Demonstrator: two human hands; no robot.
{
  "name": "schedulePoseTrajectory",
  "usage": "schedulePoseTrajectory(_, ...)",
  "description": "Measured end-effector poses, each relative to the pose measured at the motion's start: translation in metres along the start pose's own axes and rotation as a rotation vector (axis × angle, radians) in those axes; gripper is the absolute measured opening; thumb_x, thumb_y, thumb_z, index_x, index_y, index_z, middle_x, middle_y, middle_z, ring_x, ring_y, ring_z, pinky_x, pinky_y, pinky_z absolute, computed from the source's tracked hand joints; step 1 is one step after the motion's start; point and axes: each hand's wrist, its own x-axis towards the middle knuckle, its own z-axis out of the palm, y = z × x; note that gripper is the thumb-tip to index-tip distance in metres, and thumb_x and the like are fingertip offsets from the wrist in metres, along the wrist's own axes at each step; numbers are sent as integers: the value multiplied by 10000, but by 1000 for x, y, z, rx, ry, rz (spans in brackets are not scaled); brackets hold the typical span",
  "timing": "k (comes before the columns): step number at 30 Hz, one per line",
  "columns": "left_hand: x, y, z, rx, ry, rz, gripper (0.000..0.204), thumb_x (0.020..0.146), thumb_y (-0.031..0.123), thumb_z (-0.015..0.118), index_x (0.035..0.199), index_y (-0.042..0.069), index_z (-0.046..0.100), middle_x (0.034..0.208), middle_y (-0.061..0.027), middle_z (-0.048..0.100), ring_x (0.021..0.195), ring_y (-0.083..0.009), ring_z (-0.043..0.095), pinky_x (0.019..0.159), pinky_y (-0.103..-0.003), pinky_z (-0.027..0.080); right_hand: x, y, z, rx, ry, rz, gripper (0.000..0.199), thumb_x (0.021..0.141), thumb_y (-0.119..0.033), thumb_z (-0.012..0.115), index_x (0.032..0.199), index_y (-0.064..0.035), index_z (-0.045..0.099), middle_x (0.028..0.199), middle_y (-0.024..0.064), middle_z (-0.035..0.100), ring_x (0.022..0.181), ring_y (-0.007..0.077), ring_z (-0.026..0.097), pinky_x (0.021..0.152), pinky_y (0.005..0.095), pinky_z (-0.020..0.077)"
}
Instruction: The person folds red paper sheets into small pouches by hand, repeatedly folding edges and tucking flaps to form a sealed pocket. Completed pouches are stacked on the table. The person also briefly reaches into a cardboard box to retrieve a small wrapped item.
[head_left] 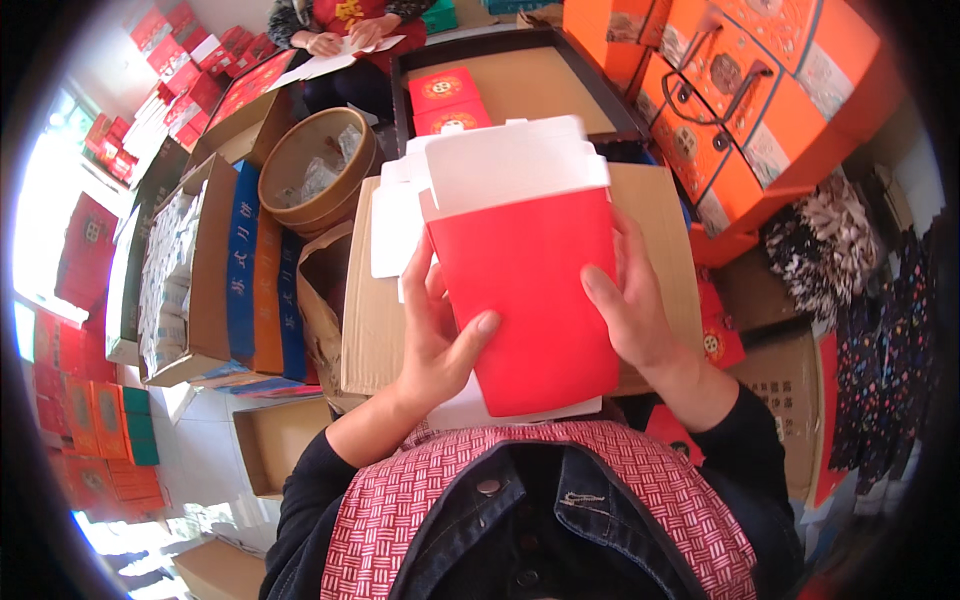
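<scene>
Between my two hands I hold a red cardboard box [525, 300], partly folded, with its white inner flap [515, 160] standing up at the far end. My left hand [440, 330] grips its left side, thumb on the red face. On the right side, my right hand [630, 300] holds the edge with the thumb on top and the fingers behind. Under the box, white unfolded card blanks [395, 225] lie on a brown cardboard surface [660, 210].
Beyond is a black-rimmed tray [520, 75] with red boxes [445, 90]. A round tub [320, 170] with clear packets and a carton of wrapped items [175, 270] stand left. Orange gift boxes [730, 110] are stacked right. Another person's hands [350, 38] handle white card at the back.
</scene>
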Motion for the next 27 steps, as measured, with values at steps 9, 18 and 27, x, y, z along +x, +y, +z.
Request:
schedulePoseTrajectory(9, -5, 19, -27, 144, -48, 351, 661, 951, 176, 486, 1463, -21, 118, 1456, -193, 297, 1327, -261, 358, 1061, -367, 322, -9, -30, 13, -197, -106, -432, 829, 928, -400, 542, 1450, 75, 108, 1419, 224, 320, 1289, 282, 381, 1051, 389, 315)
schedulePoseTrajectory(18, 40, 17, -43, -74, 45, -85, 251, 981, 200, 492, 1083, -3, 597, 1119, -76, 557, 1026, -132, 526, 885, -260, 415, 33, -19, -19, 17, -178, -20, 306, 965, -195, 531, 1148, 47, 571, 1185, 107, 533, 1047, 153, 541, 896, 260, 417)
schedulePoseTrajectory(27, 54, 1, -45, -52, 72, 77, 160, 906, 55, 593, 1040, -15, 646, 1118, -109, 613, 1012, -160, 589, 856, -273, 489, 88, -35, -14, 288, -266, 53, 213, 897, -192, 651, 843, 13, 625, 771, 81, 650, 782, 131, 605, 776, 233, 456)
